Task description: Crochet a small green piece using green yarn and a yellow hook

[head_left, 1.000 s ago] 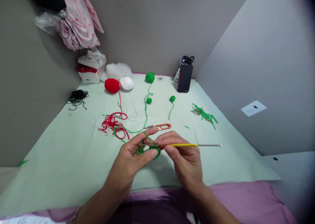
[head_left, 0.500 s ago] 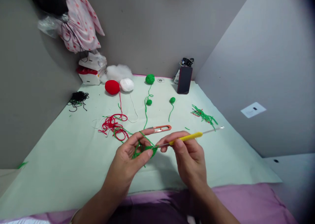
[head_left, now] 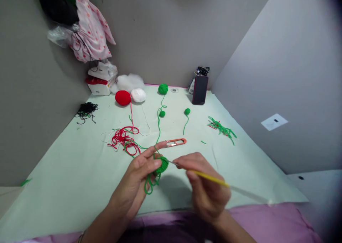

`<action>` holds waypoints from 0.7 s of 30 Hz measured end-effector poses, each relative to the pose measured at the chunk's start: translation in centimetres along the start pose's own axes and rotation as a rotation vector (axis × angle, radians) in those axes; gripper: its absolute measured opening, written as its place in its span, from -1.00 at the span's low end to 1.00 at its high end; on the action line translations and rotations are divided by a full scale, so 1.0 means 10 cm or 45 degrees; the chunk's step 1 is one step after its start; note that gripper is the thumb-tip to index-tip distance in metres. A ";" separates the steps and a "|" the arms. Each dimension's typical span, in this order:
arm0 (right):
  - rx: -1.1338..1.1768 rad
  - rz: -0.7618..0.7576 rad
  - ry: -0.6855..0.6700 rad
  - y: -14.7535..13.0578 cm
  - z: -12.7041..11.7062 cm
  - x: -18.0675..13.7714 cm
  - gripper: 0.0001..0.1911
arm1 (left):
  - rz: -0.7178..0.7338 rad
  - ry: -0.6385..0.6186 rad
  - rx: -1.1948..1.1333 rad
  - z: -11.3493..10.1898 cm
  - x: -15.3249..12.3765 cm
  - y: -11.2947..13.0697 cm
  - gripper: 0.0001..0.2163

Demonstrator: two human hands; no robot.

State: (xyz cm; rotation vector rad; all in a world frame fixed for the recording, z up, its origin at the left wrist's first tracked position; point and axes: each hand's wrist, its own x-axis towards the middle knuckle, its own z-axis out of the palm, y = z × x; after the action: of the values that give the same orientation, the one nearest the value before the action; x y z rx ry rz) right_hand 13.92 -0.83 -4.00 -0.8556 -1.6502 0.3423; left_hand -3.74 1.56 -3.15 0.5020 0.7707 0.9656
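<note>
Between thumb and fingers my left hand (head_left: 137,173) pinches a small green crochet piece (head_left: 161,165). Green yarn runs over its raised index finger, and loose green loops hang below the piece. My right hand (head_left: 204,186) is closed around the yellow handle of a crochet hook (head_left: 211,177). The hook's thin metal tip meets the piece's right edge; whether it sits inside a stitch I cannot tell. Its far end is smeared by motion. Just beyond my left fingertip lie orange thread snips (head_left: 176,142).
Behind my hands are a red yarn ball (head_left: 123,98), a white yarn ball (head_left: 138,95), a green yarn ball (head_left: 162,89) and tangled red yarn (head_left: 124,138). Green scraps (head_left: 221,128) lie at right. A phone (head_left: 200,89) stands at the back, near the grey wall.
The crochet hook has swung from pointing up-right to slanting down-right as my right hand turned. In my left hand the green piece has tilted, showing more of its rounded side.
</note>
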 end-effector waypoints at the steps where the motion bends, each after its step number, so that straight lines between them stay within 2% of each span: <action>1: 0.167 0.127 0.065 0.01 0.00 0.01 -0.71 | 0.015 0.012 0.016 0.00 0.00 0.01 -0.49; 4: 0.452 0.348 0.109 0.04 0.02 0.05 -0.79 | 0.087 -0.014 0.118 0.00 -0.03 0.01 -0.55; 7: 0.479 0.388 0.053 0.04 0.05 0.08 -0.82 | 0.147 -0.030 0.181 0.02 -0.04 -0.03 -0.58; 11: 0.446 0.394 0.070 0.01 0.07 0.06 -0.82 | 0.178 0.034 0.179 0.06 -0.04 -0.04 -0.48; 15: 0.573 0.445 0.100 0.03 0.05 0.07 -0.83 | 0.114 0.004 0.186 0.06 -0.03 0.00 -0.39; 19: 0.852 0.692 0.164 0.08 -0.01 0.14 -0.82 | -0.029 -0.149 0.151 0.01 -0.03 0.04 -0.45; 21: 0.937 0.779 0.162 0.09 -0.02 0.18 -0.81 | -0.048 -0.159 0.129 0.00 -0.03 0.04 -0.50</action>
State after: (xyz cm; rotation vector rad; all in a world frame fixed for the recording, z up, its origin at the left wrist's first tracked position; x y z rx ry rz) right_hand 14.32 1.01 -3.25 -0.7611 -0.9802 1.2051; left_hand -4.03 1.51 -2.79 0.6284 0.7163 0.8551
